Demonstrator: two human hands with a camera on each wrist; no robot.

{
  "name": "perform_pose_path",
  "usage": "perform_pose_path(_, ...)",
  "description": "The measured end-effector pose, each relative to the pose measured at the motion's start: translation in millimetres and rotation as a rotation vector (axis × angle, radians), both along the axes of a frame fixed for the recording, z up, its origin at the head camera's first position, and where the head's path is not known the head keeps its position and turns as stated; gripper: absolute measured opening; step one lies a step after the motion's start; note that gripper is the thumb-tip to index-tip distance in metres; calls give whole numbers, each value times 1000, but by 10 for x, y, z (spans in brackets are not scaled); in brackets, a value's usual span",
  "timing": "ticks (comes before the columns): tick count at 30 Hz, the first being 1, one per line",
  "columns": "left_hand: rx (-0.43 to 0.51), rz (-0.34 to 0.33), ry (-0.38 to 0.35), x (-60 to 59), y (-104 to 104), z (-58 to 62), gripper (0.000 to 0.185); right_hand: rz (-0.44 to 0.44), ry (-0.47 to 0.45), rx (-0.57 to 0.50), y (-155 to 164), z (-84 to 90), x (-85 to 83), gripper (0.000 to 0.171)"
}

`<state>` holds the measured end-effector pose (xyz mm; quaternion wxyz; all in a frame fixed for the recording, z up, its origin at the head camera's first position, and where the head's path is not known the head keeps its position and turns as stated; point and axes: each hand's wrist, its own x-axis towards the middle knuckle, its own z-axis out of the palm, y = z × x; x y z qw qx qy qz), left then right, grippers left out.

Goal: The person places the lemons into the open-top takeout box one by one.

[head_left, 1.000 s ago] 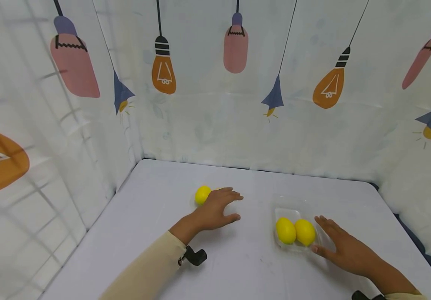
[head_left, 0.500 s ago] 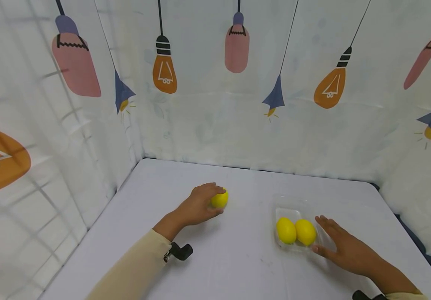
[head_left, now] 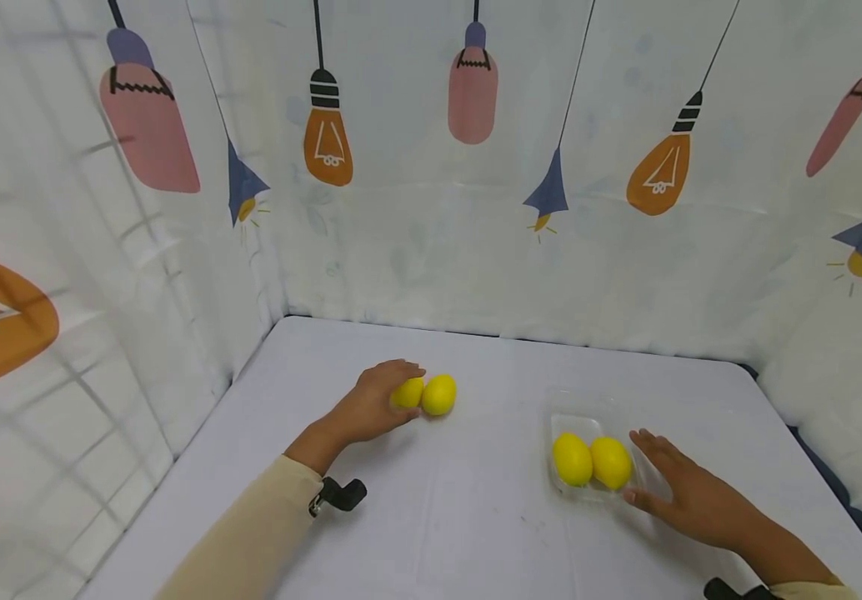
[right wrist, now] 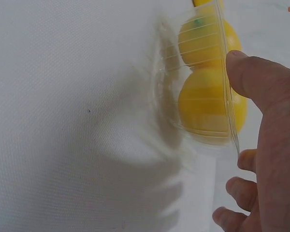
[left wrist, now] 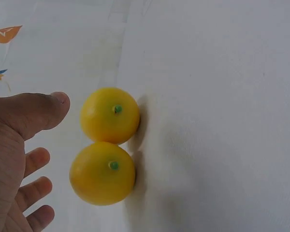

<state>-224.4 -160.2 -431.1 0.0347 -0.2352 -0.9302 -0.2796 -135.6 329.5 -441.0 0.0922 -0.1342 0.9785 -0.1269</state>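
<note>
Two loose lemons (head_left: 425,394) lie touching on the white table (head_left: 476,533) in the head view, the left hand (head_left: 371,407) curled over the nearer one; the right hand (head_left: 689,492) rests open-fingered against the clear tray (head_left: 562,408). From the left wrist, the thumb (left wrist: 34,113) hasn't closed, so a firmer wrap seems wise. The right wrist view shows two lemons (right wrist: 208,87) inside.

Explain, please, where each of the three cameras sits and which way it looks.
Head: worn on the head, looks forward and down at the table; both hands and sleeves show.
Left wrist: at the left hand, faces two loose lemons; thumb and fingers show.
Right wrist: at the right hand, faces the clear tray with two lemons; thumb and fingers show.
Head and left wrist share the loose lemons.
</note>
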Motion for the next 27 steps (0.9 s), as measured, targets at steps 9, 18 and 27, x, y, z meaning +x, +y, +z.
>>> perform_pose_path(9,-34,16,-59,-96,-179,-77,66,-2,5,-17,-3,-17,9,102)
perform_pose_path(18,-64,34,-121,-175,-244,-154,67,-2,0,-12,8,-13,10,101)
perform_pose_path(27,-52,19,-129,-249,-261,-209,67,-6,-1,-3,12,-17,3,100)
